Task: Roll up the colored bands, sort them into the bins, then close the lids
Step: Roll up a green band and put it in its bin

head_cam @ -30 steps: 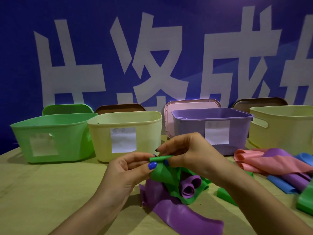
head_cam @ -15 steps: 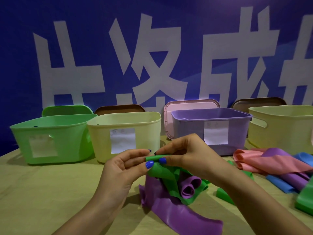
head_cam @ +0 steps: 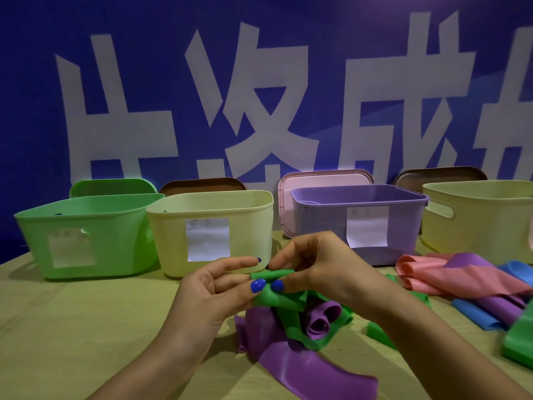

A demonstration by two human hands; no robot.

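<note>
Over the tan table (head_cam: pixel 72 327), left hand (head_cam: pixel 213 293) and right hand (head_cam: pixel 314 264) both pinch a stretchy green rubber band (head_cam: pixel 277 287), partly rolled.

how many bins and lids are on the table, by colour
green bins: 1
yellow bins: 2
purple bins: 1
green lids: 1
brown lids: 2
pink lids: 1
total: 4 bins, 4 lids, 8 in all
</note>
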